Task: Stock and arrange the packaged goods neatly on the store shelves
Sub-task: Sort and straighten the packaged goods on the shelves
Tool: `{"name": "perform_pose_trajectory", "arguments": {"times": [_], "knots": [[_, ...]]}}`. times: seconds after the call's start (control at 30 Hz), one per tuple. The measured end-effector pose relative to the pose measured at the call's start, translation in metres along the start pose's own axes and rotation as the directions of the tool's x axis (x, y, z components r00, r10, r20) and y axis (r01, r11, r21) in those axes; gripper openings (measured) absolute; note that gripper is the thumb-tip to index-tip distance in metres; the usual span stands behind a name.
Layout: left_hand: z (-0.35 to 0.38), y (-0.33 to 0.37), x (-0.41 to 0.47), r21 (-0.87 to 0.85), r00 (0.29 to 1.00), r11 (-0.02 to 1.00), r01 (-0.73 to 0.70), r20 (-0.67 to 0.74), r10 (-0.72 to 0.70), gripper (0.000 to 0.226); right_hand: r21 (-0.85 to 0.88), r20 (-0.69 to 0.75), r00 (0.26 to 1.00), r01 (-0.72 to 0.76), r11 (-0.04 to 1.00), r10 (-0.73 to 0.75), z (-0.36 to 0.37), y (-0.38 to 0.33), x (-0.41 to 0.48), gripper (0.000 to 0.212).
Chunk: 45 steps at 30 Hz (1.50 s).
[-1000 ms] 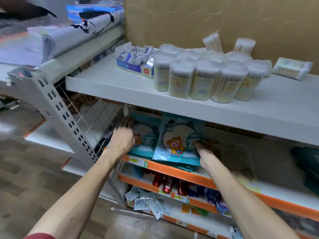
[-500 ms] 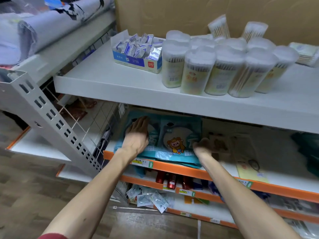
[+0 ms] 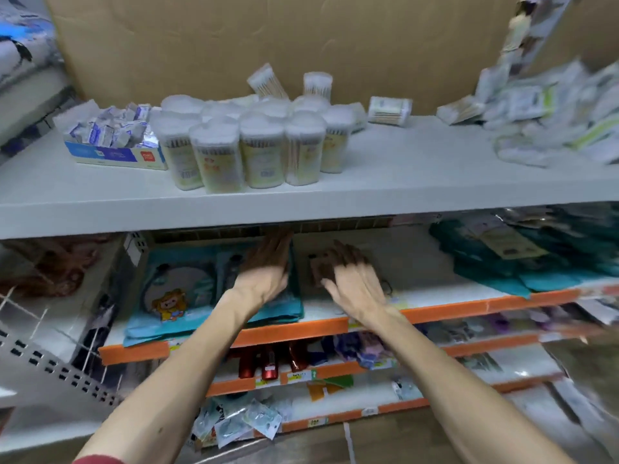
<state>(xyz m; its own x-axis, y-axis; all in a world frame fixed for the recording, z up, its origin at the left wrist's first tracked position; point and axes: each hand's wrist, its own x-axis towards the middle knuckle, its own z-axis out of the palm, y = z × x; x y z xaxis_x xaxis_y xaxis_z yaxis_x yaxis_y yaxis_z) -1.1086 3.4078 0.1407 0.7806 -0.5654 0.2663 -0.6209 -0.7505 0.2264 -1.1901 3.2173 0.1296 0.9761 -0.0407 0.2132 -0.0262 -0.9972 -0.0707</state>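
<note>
The left grip (image 3: 264,272) lay flat on the right edge of the teal packs (image 3: 174,289), fingers straight, holding nothing. Just right of it, the right grip (image 3: 355,283) was spread open over a small brown pack (image 3: 318,271). Both reached in under the grey shelf (image 3: 368,195). Right of the right grip the white shelf (image 3: 432,262) was bare up to the dark packs (image 3: 495,266). The orange edge (image 3: 294,331) ran below both wrists.

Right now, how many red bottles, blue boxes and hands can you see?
red bottles: 3
blue box: 1
hands, the left hand and the right hand: 2
Total: 6
</note>
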Motion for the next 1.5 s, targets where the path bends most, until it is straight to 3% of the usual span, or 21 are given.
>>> {"name": "perform_pose_trajectory", "arguments": {"times": [0.17,0.33,0.57,0.73,0.93,1.27,1.4,1.5], "knots": [[0.013,0.085,0.032,0.061,0.985,0.983,-0.173,0.035,0.171,0.066,-0.215,-0.13,0.991,-0.058,0.975,0.03,-0.035,0.081,-0.047,0.053],[0.03,0.187,0.047,0.027,0.958,0.959,-0.283,0.063,0.281,0.066,-0.261,-0.163,0.972,-0.207,0.943,0.168,-0.059,0.175,-0.122,0.072],[0.065,0.317,0.052,-0.012,0.911,0.914,-0.405,0.085,0.404,0.07,-0.281,-0.134,0.925,-0.379,0.882,0.355,-0.098,0.285,-0.211,0.069],[0.077,0.381,0.057,-0.031,0.91,0.912,-0.408,0.064,0.41,0.066,-0.244,-0.151,0.893,-0.45,0.859,0.424,-0.113,0.341,-0.242,0.07],[0.099,0.42,0.07,-0.034,0.922,0.927,-0.374,0.092,0.376,0.065,-0.201,-0.119,0.9,-0.435,0.878,0.418,-0.112,0.384,-0.252,0.068],[0.161,0.462,0.157,-0.071,0.933,0.945,-0.318,0.157,0.325,0.059,-0.161,-0.048,0.913,-0.408,0.899,0.406,-0.081,0.469,-0.209,0.064],[0.191,0.479,0.208,-0.158,0.94,0.967,-0.198,0.249,0.233,0.054,-0.18,0.01,0.917,-0.391,0.903,0.399,-0.072,0.518,-0.185,0.063],[0.212,0.489,0.235,-0.124,0.941,0.962,-0.244,0.21,0.266,0.053,-0.152,0.011,0.91,-0.407,0.9,0.414,-0.07,0.55,-0.168,0.062]]}}
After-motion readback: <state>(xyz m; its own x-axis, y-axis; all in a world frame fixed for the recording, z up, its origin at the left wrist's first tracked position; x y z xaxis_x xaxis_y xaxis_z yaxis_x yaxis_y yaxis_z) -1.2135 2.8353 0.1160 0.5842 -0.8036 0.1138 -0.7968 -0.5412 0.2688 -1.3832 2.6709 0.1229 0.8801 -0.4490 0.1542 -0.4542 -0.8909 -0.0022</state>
